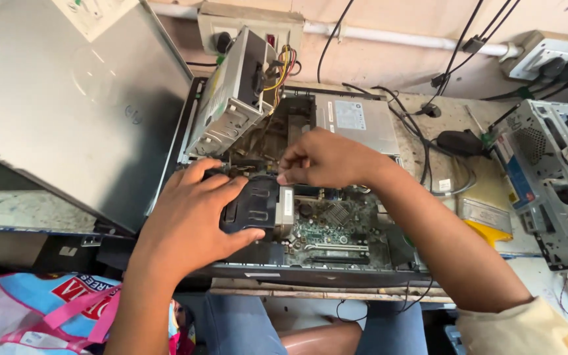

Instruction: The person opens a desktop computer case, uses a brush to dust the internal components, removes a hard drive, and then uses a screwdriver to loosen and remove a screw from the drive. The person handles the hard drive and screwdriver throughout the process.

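Black fan shroud [252, 205] inside open computer case [389, 263]: left hand [195, 213] fingers clamped on it, steadying; right hand [327, 158] fingertips pinched together at top edge.

A worn, stained counter [27, 209] stands against a pale wall [389, 62], where a white pipe [396, 36] and black cables [458, 56] run in daylight.

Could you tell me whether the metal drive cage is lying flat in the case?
No, the drive cage is swung up, tilted above the open case.
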